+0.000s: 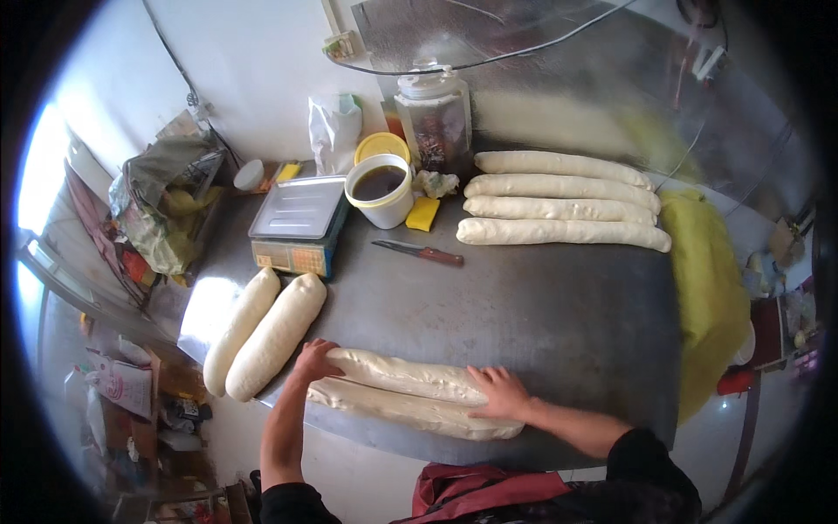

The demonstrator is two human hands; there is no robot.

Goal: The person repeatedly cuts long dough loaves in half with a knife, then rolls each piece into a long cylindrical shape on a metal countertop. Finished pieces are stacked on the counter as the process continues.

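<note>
Near the front edge of the metal table lie two long dough pieces side by side, the far one (406, 376) against the near one (412, 414). My left hand (318, 359) grips the left end of the far piece. Across the right end of the far piece rests my right hand (503, 393), its fingers spread and its lower part reaching the near piece. Two thick dough logs (276, 337) (242, 331) lie slanted left of my left hand. Several long dough rolls (563, 232) are lined up at the back right.
A knife (419, 252) with a red-brown handle lies mid-table. Behind it stand a scale (298, 209), a white bucket of dark liquid (380, 196) and a clear jar (434, 121). Yellow cloth or plastic (707, 295) covers something along the table's right edge (674, 367).
</note>
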